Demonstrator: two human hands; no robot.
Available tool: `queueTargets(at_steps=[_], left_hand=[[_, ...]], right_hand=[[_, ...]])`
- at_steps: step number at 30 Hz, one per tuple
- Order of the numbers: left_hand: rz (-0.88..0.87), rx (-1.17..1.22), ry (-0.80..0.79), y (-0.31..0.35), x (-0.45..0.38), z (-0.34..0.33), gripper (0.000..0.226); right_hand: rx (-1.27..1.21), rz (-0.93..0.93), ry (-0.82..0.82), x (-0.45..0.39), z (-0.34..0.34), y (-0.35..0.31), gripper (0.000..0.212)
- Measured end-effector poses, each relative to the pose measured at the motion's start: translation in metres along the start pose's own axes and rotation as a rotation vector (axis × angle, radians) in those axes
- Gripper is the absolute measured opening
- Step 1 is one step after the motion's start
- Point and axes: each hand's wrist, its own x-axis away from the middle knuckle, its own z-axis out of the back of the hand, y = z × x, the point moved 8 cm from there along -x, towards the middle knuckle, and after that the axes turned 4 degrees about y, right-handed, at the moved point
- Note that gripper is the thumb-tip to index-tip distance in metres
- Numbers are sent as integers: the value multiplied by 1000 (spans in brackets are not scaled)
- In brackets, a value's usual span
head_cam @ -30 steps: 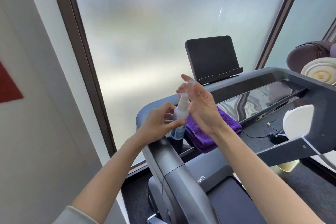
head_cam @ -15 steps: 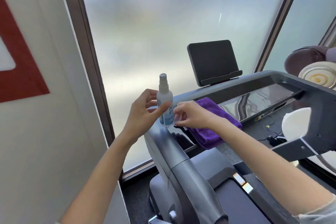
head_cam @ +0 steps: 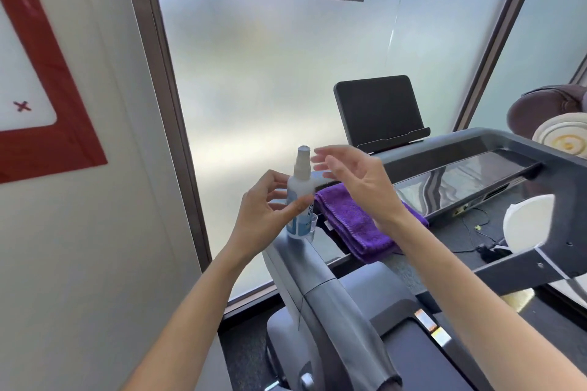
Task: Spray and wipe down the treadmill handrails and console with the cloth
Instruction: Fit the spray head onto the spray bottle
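On handrail (head_cam: 317,267): 1 spray bottle (head_cam: 299,200), left hand (head_cam: 265,216) gripping it; right hand (head_cam: 359,181) spread, empty; 1 purple cloth (head_cam: 355,225).

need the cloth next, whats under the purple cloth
The folded purple microfibre cloth lies on the grey treadmill console ledge, beside the clear spray bottle. The surface beneath it is covered.

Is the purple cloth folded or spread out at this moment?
Folded. The purple microfibre cloth lies as a thick, layered pad on the grey treadmill console, stacked edges showing along its near side.

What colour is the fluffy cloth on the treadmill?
Purple. The cloth shows best in the head view.
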Motion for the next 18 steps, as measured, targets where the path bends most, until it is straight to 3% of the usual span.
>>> queueTargets(at_steps=[2,9,13,15,18], left_hand=[[-13,-7,2,4,2,-6,28],[-35,-74,51,13,11,-29,37],[12,-31,-86,15,14,-46,35],[26,13,-168,15,16,-54,33],[-67,-20,-121,21,19,-57,32]], right_hand=[[-175,-8,28,3,-1,-18,22],[-260,-21,178,16,12,-26,24],[-370,-47,204,21,26,-18,8],[-402,-70,226,23,33,-14,12],[-426,-95,232,25,37,-9,10]])
